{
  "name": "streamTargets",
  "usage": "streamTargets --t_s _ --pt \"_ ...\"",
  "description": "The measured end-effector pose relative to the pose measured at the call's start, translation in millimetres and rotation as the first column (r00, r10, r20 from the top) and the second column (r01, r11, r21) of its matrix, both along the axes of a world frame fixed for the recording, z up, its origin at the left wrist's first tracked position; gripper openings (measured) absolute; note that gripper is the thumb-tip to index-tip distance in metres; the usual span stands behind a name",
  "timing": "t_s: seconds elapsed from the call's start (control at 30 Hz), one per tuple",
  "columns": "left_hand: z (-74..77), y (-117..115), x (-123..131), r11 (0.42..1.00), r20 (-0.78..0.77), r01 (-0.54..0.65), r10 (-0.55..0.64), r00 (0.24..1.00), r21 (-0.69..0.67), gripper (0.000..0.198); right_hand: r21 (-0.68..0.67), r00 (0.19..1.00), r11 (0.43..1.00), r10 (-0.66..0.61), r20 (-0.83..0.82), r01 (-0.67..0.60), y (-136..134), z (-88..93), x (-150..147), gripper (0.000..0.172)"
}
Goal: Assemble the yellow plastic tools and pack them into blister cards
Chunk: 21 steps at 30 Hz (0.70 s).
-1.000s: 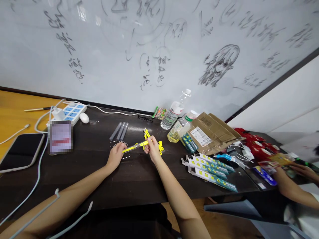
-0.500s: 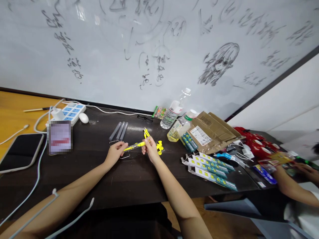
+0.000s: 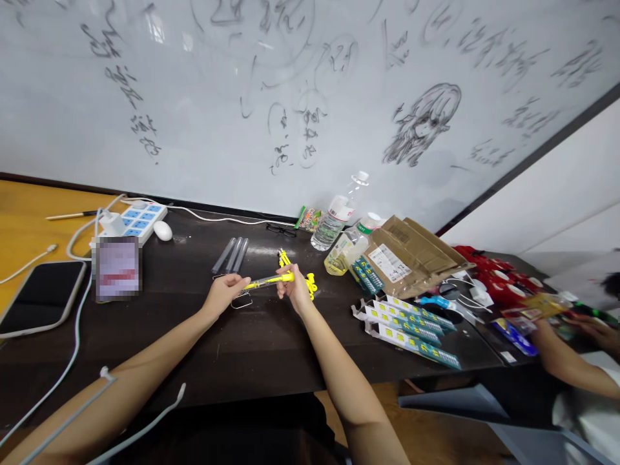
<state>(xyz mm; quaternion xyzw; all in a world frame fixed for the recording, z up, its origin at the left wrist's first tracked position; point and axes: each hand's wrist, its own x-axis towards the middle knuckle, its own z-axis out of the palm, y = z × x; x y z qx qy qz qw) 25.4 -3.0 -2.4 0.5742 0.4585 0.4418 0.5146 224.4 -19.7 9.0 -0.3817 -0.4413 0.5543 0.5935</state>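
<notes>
My left hand (image 3: 223, 294) is closed on the left end of a clear tube with yellow parts (image 3: 267, 281), which lies nearly level above the dark table. My right hand (image 3: 297, 290) is closed at the tube's other end, where a yellow end piece (image 3: 287, 277) shows at the fingers. Just behind that hand lie thin yellow-and-black sticks (image 3: 283, 258). Small yellow caps (image 3: 310, 285) sit to its right, partly hidden. Beyond my left hand rest three empty clear tubes (image 3: 231, 255). A bent white wire-like piece (image 3: 243, 303) shows below the held tube.
Flattened green-and-white boxes (image 3: 411, 330), a cardboard parcel (image 3: 411, 252) and two bottles (image 3: 332, 223) (image 3: 346, 250) stand right. Left are a phone (image 3: 41, 296), a power strip (image 3: 145, 219) and a white mouse (image 3: 163, 230). Another person's arm (image 3: 564, 361) reaches in at far right.
The yellow end piece now shows at the tube's right end, by my right fingers; before, the tube's right end looked narrower. My right hand has shifted slightly. My left hand keeps its hold.
</notes>
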Motion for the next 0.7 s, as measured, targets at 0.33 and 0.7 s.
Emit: streamTargets --t_s 0.33,0.7 --pt "-6.2 3 0 1.000 0.017 0.004 -0.004 1.000 0.003 0.039 0.062 0.994 0.998 -0.018 0.108 0.012 -1 -0.2 1 0.042" --pt "-2.0 1 -1 1.000 0.020 -0.017 0.017 1.000 -0.026 0.040 0.012 0.998 0.998 -0.057 0.033 0.057 3 4.1 9 0.015"
